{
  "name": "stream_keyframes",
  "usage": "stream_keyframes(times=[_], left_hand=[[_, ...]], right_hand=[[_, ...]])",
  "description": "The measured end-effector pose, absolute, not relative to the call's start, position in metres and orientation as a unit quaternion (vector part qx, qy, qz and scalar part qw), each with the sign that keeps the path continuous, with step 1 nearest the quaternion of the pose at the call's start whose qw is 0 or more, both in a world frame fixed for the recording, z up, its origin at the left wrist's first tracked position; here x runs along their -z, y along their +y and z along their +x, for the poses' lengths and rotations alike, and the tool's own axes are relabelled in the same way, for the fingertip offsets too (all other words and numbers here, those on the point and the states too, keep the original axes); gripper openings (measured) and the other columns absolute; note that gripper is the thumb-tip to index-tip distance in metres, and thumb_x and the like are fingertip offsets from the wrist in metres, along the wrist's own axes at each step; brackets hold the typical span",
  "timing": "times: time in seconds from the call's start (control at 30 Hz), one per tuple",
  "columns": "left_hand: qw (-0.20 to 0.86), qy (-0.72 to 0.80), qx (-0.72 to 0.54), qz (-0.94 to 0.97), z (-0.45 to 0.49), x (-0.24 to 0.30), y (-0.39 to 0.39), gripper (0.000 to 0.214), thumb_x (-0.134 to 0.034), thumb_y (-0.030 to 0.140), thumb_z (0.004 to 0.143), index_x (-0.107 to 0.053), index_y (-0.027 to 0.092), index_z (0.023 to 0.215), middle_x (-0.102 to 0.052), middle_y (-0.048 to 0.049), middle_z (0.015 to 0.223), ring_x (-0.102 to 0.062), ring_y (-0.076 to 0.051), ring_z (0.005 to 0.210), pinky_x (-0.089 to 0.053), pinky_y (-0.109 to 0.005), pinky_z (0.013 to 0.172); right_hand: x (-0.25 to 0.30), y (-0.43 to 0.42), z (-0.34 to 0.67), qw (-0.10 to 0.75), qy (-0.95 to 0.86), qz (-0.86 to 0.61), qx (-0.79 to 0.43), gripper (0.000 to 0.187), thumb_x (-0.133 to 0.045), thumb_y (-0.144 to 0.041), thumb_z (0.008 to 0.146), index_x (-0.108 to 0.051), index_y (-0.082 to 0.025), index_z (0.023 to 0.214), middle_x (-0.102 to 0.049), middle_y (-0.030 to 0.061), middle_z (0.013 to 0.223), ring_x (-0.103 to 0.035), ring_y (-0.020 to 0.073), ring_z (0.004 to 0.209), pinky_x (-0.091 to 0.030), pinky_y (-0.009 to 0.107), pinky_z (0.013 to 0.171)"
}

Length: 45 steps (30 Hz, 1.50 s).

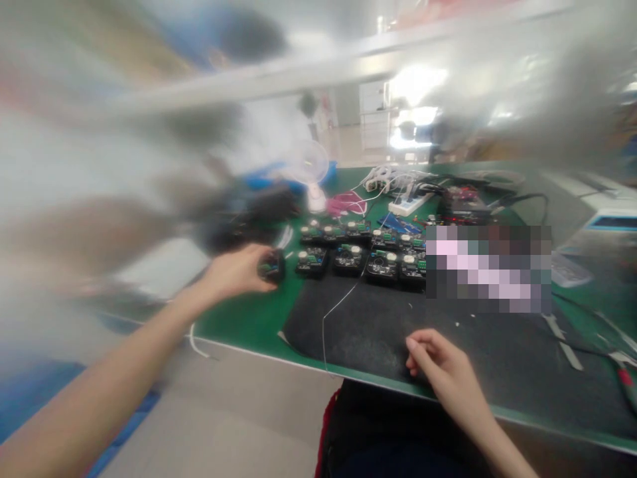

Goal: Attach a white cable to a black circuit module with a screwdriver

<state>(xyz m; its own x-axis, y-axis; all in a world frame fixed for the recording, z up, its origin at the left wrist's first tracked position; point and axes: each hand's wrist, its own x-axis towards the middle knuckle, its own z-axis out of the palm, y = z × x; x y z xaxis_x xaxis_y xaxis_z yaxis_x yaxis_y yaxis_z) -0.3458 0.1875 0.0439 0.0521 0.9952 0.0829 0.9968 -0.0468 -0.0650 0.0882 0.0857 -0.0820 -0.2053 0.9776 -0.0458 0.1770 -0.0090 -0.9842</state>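
My left hand (242, 271) reaches out over the green tabletop, fingers and thumb curved around a small black module with a circuit board (271, 264). Beside it, to the right, several similar black modules (348, 257) stand in two rows, with green terminal blocks and round white parts on their boards. My right hand (438, 358) is above the front part of the dark mat (358, 325), its fingers curled in and the thumb against them; nothing shows in it.
A thin white wire (324, 322) crosses the mat down to the table edge. Behind the modules are a small fan (313, 169), a white power strip (409, 204) and tangled cables. A light-coloured machine (597, 206) stands at right. A pixelated patch hides part of the mat.
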Motion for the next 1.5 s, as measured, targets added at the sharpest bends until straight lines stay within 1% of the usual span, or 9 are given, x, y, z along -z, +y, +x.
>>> stream_keyframes(times=[0.17, 0.27, 0.43, 0.73, 0.97, 1.17, 1.27, 1.37, 1.5], left_hand=[[0.17, -0.631, 0.044, -0.756, -0.305, -0.061, 0.147, 0.084, -0.071, 0.077, 0.078, -0.048, 0.032, 0.145, -0.058, -0.0032, 0.146, -0.069, -0.028, 0.093, -0.042, -0.027, 0.064], [0.185, -0.558, 0.024, -0.809, -0.249, -0.059, 0.129, 0.09, -0.078, 0.071, 0.073, -0.047, 0.03, 0.146, -0.057, -0.0074, 0.147, -0.069, -0.027, 0.081, -0.039, -0.029, 0.054], [0.087, -0.426, 0.008, -0.901, -0.133, -0.027, 0.122, 0.092, -0.083, 0.06, 0.07, -0.047, 0.023, 0.146, -0.058, -0.0129, 0.142, -0.072, -0.031, 0.081, -0.049, -0.038, 0.056], [-0.121, -0.393, 0.108, -0.905, -0.075, 0.014, 0.129, 0.108, -0.081, 0.079, 0.067, -0.039, 0.025, 0.151, -0.053, -0.0137, 0.141, -0.07, -0.033, 0.101, -0.058, -0.04, 0.074], [-0.252, -0.519, 0.242, -0.78, -0.139, 0.019, 0.068, 0.033, -0.041, 0.035, 0.11, -0.059, 0.034, 0.138, -0.063, -0.0038, 0.117, -0.065, -0.018, 0.103, -0.051, -0.033, 0.088], [-0.457, -0.514, 0.488, -0.537, -0.134, 0.006, 0.02, 0.026, -0.047, 0.034, 0.106, -0.073, 0.03, 0.113, -0.049, -0.0025, 0.065, -0.049, -0.015, 0.054, -0.043, -0.027, 0.046], [-0.506, -0.371, 0.659, -0.415, -0.104, -0.021, 0.017, 0.032, -0.042, 0.032, 0.106, -0.073, 0.03, 0.096, -0.036, -0.0013, 0.055, -0.035, -0.012, 0.043, -0.031, -0.025, 0.031], [-0.536, -0.341, 0.68, -0.367, -0.073, -0.043, 0.024, 0.027, -0.055, 0.043, 0.103, -0.073, 0.035, 0.085, -0.047, -0.005, 0.067, -0.047, -0.016, 0.056, -0.049, -0.031, 0.042], [-0.489, -0.384, 0.682, -0.385, -0.055, -0.037, 0.04, 0.02, -0.064, 0.046, 0.1, -0.079, 0.034, 0.097, -0.058, -0.0056, 0.097, -0.057, -0.016, 0.083, -0.059, -0.032, 0.077]], right_hand=[[0.077, 0.084, 0.084, 0.395, -0.634, -0.488, -0.453, 0.044, -0.05, -0.054, 0.107, -0.065, -0.013, 0.105, -0.066, 0.0061, 0.087, -0.065, 0.013, 0.077, -0.053, 0.021, 0.071], [0.063, 0.08, 0.085, 0.411, -0.679, -0.479, -0.375, 0.031, -0.063, -0.045, 0.102, -0.063, -0.021, 0.122, -0.064, 0.0044, 0.118, -0.063, 0.0145, 0.109, -0.052, 0.026, 0.097], [0.045, 0.081, 0.114, 0.364, -0.761, -0.469, -0.262, 0.095, -0.087, -0.047, 0.083, -0.032, -0.033, 0.159, -0.033, 0.0019, 0.159, -0.033, 0.0184, 0.149, -0.029, 0.034, 0.13], [0.069, 0.076, 0.184, 0.259, -0.774, -0.516, -0.261, 0.088, -0.083, -0.04, 0.085, -0.036, -0.028, 0.159, -0.038, 0.0061, 0.157, -0.04, 0.0225, 0.146, -0.038, 0.04, 0.126], [0.077, 0.073, 0.186, 0.289, -0.741, -0.542, -0.271, 0.076, -0.075, -0.041, 0.094, -0.038, -0.029, 0.16, -0.039, 0.0047, 0.158, -0.042, 0.0216, 0.146, -0.036, 0.037, 0.128], [0.062, 0.034, 0.168, 0.43, -0.627, -0.624, -0.182, 0.036, -0.066, -0.035, 0.102, -0.06, -0.021, 0.135, -0.058, 0.0082, 0.136, -0.057, 0.0205, 0.127, -0.045, 0.036, 0.118], [0.037, 0.0, 0.13, 0.47, -0.618, -0.546, -0.313, 0.031, -0.061, -0.039, 0.104, -0.062, -0.021, 0.13, -0.06, 0.0108, 0.13, -0.061, 0.0224, 0.123, -0.055, 0.035, 0.108], [0.016, -0.015, 0.094, 0.449, -0.706, -0.421, -0.351, 0.055, -0.063, -0.055, 0.101, -0.049, -0.026, 0.146, -0.055, 0.0112, 0.139, -0.06, 0.0242, 0.127, -0.057, 0.033, 0.108], [0.01, -0.008, 0.091, 0.451, -0.724, -0.461, -0.244, 0.027, -0.058, -0.028, 0.106, -0.057, -0.029, 0.133, -0.069, -0.0016, 0.107, -0.069, 0.0084, 0.088, -0.055, 0.013, 0.082]])
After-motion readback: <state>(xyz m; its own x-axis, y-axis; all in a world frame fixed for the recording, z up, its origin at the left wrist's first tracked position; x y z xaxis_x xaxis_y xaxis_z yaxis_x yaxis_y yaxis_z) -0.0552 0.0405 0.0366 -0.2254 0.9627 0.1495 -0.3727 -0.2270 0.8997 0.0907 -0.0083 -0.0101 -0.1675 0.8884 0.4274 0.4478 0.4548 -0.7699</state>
